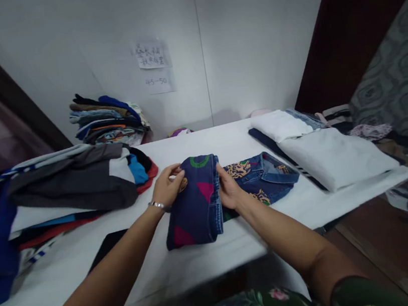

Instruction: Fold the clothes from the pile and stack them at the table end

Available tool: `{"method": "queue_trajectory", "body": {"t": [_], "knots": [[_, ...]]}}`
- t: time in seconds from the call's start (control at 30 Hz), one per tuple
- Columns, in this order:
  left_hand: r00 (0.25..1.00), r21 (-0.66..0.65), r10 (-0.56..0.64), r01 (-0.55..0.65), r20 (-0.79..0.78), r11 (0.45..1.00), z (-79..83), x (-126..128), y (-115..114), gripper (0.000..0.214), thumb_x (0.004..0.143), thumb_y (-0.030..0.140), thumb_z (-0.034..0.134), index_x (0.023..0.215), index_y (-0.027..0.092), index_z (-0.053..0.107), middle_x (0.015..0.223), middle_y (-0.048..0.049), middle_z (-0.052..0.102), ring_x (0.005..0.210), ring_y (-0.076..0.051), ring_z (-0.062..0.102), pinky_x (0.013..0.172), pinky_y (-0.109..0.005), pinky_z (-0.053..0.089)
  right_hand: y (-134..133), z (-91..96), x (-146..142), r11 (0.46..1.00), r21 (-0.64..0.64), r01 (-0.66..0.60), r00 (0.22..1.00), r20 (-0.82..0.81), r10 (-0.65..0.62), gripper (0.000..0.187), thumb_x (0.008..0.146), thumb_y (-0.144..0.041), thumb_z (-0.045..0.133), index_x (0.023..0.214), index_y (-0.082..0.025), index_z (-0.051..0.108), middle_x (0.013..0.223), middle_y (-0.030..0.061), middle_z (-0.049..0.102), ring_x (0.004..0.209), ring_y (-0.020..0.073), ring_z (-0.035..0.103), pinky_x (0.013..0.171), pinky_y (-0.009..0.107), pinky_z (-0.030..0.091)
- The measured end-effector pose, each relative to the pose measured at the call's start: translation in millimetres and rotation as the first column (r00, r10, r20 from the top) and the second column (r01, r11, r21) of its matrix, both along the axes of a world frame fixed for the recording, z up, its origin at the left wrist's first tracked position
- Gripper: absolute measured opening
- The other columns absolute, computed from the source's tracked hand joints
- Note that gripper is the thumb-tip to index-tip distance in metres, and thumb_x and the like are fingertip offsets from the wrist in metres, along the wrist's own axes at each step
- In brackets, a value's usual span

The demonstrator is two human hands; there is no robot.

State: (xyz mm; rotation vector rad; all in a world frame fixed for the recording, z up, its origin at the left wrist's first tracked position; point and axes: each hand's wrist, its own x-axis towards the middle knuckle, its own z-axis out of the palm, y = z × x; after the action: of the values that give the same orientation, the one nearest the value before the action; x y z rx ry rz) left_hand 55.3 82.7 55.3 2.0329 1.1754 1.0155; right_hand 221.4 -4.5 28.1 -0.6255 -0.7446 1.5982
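Note:
A folded dark blue denim garment (195, 202) with pink and green patches lies on the white table (91, 270) in front of me. My left hand (168, 184) pinches its upper left edge, fingers closed on the cloth; a bracelet sits on that wrist. My right hand (229, 190) presses against its right side, fingers curled round the folded edge. Just right of it lies a second denim piece (264, 177) with yellow patterned patches, partly under the folded one.
A heap of dark, grey and red clothes (79, 183) lies at the left, and a stack of folded clothes (108, 121) stands by the back wall. White folded cloth (333, 155) lies at the right. Paper notes (154, 66) hang on the wall.

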Motion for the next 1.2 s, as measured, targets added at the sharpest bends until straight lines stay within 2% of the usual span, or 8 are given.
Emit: {"method": "queue_trajectory", "body": {"t": [0.1, 0.2, 0.4, 0.63, 0.73, 0.87, 1.03, 1.2], "knots": [[0.991, 0.054, 0.047, -0.041, -0.123, 0.998, -20.5, -19.4, -5.5, 0.047, 0.082, 0.046, 0.048, 0.12, 0.02, 0.055, 0.13, -0.0079, 0.055, 0.121, -0.023, 0.049, 0.105, -0.04, 0.036, 0.3, -4.3, -5.7, 0.999, -0.035, -0.011, 0.997, -0.081, 0.008, 0.048, 0.083, -0.056, 0.048, 0.109, -0.017, 0.06, 0.101, 0.0077, 0.072, 0.102, 0.0239, 0.064, 0.095, 0.043, 0.047], [0.989, -0.032, 0.079, -0.083, -0.124, 0.996, -29.2, -25.9, -16.0, 0.053, 0.086, 0.049, 0.041, 0.13, 0.02, 0.048, 0.141, -0.0068, 0.046, 0.131, -0.023, 0.039, 0.11, -0.041, 0.029, 0.9, -6.5, -12.9, 0.998, -0.055, -0.022, 0.989, -0.146, 0.013, 0.034, 0.08, -0.039, 0.058, 0.104, -0.015, 0.061, 0.094, 0.0069, 0.073, 0.096, 0.0232, 0.066, 0.093, 0.041, 0.05], [0.983, -0.181, 0.061, -0.092, -0.171, 0.979, -34.9, -2.0, -28.0, 0.064, 0.088, 0.053, 0.037, 0.14, 0.016, 0.036, 0.152, -0.0096, 0.027, 0.141, -0.02, 0.022, 0.116, -0.036, 0.017, 3.4, -5.5, -5.9, 0.988, -0.148, 0.048, 0.999, -0.016, -0.051, 0.028, 0.07, -0.011, 0.061, 0.098, -0.014, 0.063, 0.079, 0.0038, 0.074, 0.074, 0.0204, 0.07, 0.084, 0.038, 0.055], [0.985, -0.205, -0.114, 0.086, -0.129, 0.975, -16.1, 21.1, -31.7, 0.061, 0.089, 0.054, 0.031, 0.14, 0.019, 0.039, 0.151, -0.006, 0.031, 0.139, -0.017, 0.027, 0.115, -0.033, 0.019, 0.4, 7.2, 76.4, 0.952, -0.271, 0.14, 0.977, 0.193, -0.089, 0.02, 0.067, -0.003, 0.055, 0.083, -0.01, 0.066, 0.065, 0.0066, 0.072, 0.056, 0.0182, 0.068, 0.067, 0.031, 0.057], [0.937, -0.091, -0.186, 0.166, -0.296, 0.982, -18.3, 33.7, -32.4, 0.064, 0.087, 0.057, 0.036, 0.139, 0.02, 0.04, 0.153, -0.0078, 0.026, 0.141, -0.021, 0.02, 0.115, -0.039, 0.017, -1.1, 10.1, 119.8, 0.926, -0.327, 0.188, 0.951, 0.297, -0.088, 0.018, 0.069, -0.005, 0.053, 0.082, -0.01, 0.065, 0.062, 0.007, 0.071, 0.053, 0.0178, 0.067, 0.062, 0.03, 0.058], [0.826, 0.064, -0.202, 0.276, -0.527, 0.959, -37.0, 58.5, -33.0, 0.066, 0.086, 0.058, 0.038, 0.141, 0.021, 0.038, 0.154, -0.0107, 0.02, 0.142, -0.028, 0.012, 0.113, -0.053, 0.012, -4.0, 6.8, 167.2, 0.893, -0.359, 0.271, 0.898, 0.429, -0.1, 0.019, 0.069, -0.006, 0.052, 0.083, -0.01, 0.065, 0.059, 0.0068, 0.07, 0.053, 0.0191, 0.067, 0.059, 0.03, 0.057], [0.705, 0.085, -0.214, 0.363, -0.676, 0.928, -62.5, 86.0, -40.0, 0.071, 0.085, 0.063, 0.037, 0.142, 0.02, 0.037, 0.153, -0.0127, 0.025, 0.142, -0.031, 0.015, 0.111, -0.057, 0.01, -11.5, -1.4, 193.3, 0.908, -0.319, 0.273, 0.867, 0.491, -0.089, 0.029, 0.059, -0.002, 0.057, 0.086, -0.012, 0.064, 0.068, 0.0072, 0.073, 0.058, 0.0207, 0.068, 0.062, 0.032, 0.058], [0.69, 0.083, -0.213, 0.369, -0.692, 0.926, -57.9, 96.6, -41.0, 0.07, 0.085, 0.065, 0.033, 0.14, 0.023, 0.039, 0.151, -0.0118, 0.029, 0.141, -0.032, 0.018, 0.111, -0.059, 0.01, -11.2, -2.3, 206.2, 0.905, -0.304, 0.298, 0.821, 0.565, -0.081, 0.032, 0.054, -0.004, 0.063, 0.085, -0.013, 0.065, 0.069, 0.0072, 0.073, 0.061, 0.0231, 0.068, 0.063, 0.035, 0.057]]}}
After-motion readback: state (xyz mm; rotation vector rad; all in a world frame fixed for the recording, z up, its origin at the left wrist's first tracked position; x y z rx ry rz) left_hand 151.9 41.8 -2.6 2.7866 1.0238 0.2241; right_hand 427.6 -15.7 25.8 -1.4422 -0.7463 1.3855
